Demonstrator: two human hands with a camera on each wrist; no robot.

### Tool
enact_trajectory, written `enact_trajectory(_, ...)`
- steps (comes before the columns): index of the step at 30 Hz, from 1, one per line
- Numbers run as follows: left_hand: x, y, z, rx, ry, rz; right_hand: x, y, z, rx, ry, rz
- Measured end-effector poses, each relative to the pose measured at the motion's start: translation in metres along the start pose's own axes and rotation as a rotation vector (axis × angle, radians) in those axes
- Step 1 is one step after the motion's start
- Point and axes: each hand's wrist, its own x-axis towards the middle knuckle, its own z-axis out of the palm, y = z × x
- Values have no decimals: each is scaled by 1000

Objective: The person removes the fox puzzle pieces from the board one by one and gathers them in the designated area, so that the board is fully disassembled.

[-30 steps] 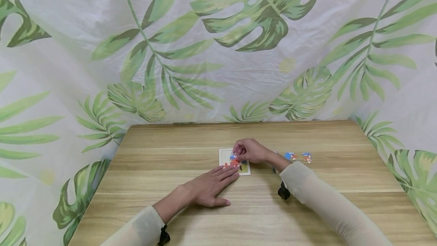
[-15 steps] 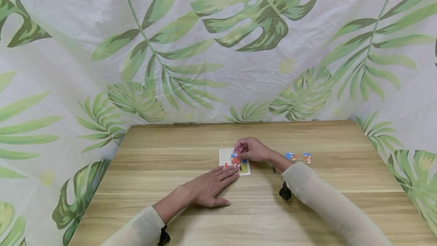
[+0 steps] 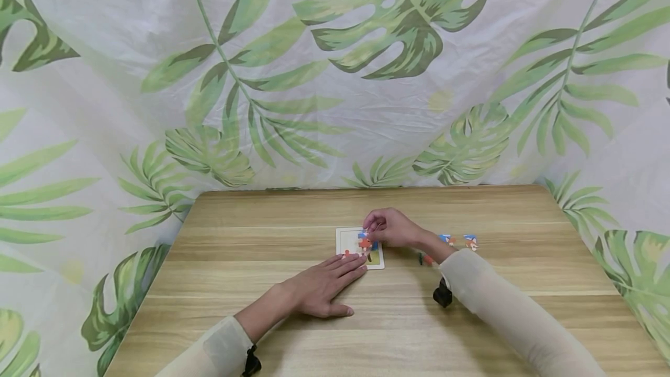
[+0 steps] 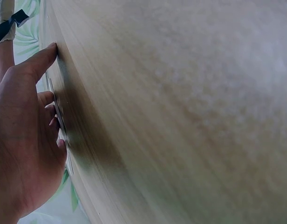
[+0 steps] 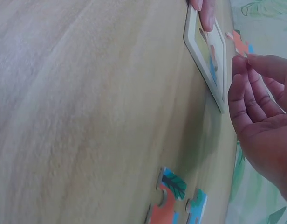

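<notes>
Between thumb and fingertips, my right hand (image 3: 391, 228) pinches an orange and blue jigsaw piece (image 3: 364, 242), raised over the right half of a white puzzle tray (image 3: 338, 242). The right wrist view shows the same piece (image 5: 238, 43) tilted and apart from the tray (image 5: 195, 58). My left hand (image 3: 323, 285) lies flat, its straight fingertips resting on the tray's lower left. Those fingers hide part of the pieces there. A green and blue section is visible inside the tray, along its right side. In the left wrist view, the hand (image 4: 24, 116) has its thumb on the table.
Right of the tray lie loose jigsaw pieces, including a blue and white one (image 3: 445, 239) and a fox-patterned one (image 3: 470, 242). An orange piece (image 3: 428, 260) is partly behind the right forearm. A leaf-print cloth (image 3: 314, 103) hangs behind the wooden table (image 3: 251, 220).
My right hand has shifted slightly right and up, carrying the orange and blue jigsaw piece with it. The left hand stays in place on the tray.
</notes>
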Motion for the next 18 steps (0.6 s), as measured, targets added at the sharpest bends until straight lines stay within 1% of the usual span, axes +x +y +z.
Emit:
enact_trajectory(9,0,0,1,11,2,4,-10,-1,-11,45,-3,-30)
enact_trajectory(13,1,0,-1,15,-12,-3,-16,0,-17,62,8,-41)
enact_trajectory(18,1,0,-2,10,-20,-7,-24,5,-24,62,17,-20)
